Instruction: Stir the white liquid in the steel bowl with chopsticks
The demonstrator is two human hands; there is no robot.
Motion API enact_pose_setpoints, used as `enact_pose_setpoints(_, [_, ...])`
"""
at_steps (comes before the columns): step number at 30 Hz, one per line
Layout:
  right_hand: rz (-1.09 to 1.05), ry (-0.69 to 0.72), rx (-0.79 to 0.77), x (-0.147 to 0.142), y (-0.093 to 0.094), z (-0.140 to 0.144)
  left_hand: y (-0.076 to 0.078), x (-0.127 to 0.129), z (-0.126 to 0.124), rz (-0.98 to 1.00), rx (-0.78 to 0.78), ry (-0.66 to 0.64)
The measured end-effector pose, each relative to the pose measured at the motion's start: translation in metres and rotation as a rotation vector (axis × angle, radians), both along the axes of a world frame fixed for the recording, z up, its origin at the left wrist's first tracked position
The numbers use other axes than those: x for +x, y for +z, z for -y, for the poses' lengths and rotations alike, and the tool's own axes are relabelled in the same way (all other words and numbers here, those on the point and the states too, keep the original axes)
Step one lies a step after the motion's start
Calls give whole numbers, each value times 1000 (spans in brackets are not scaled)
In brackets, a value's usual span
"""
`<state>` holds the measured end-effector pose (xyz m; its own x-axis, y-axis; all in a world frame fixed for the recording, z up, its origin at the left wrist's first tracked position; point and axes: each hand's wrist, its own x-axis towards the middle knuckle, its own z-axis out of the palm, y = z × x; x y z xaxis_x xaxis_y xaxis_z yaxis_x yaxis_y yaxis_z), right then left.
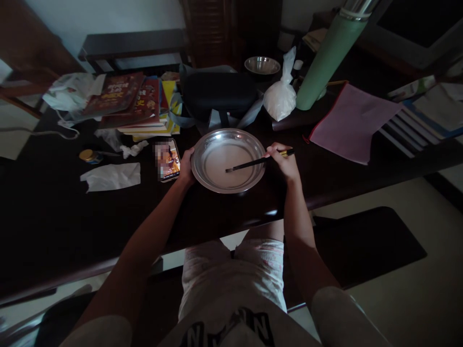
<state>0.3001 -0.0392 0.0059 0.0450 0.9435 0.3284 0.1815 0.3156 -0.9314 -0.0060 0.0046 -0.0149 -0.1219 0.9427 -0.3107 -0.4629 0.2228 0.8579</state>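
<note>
A round steel bowl (206,149) sits on the dark table (54,217) in front of me, with pale white stuff spread over its bottom. My left hand (186,167) grips the bowl's left rim. My right hand (284,161) holds dark chopsticks (249,165) by their upper end at the bowl's right rim. The chopstick tips rest in the white stuff near the bowl's middle.
A phone (167,160) lies left of the bowl, near crumpled tissues (110,176) and a small jar (88,155). Behind stand stacked books (133,103), a black case (219,94), a white plastic bag (280,96), a small steel bowl (262,65), a green flask (329,55) and a pink folder (352,123).
</note>
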Motion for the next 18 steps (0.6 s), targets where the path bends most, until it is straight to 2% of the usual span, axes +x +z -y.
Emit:
enact_pose_setpoints(2, [37, 27, 15, -1, 0, -1, 1, 1, 0, -3, -2, 15])
enact_pose_setpoints(7, [-16, -99, 6, 0, 0, -1, 0, 1, 0, -26, 10, -2])
enact_pose_setpoints(11, [27, 22, -13, -1, 1, 0, -1, 0, -1, -32, -3, -5])
enact_pose_setpoints(13, [55, 33, 17, -2, 1, -1, -1, 0, -1, -27, -11, 4])
enact_pose_setpoints(18, [-42, -98, 21, 1, -3, -2, -2, -2, -1, -9, 9, -6])
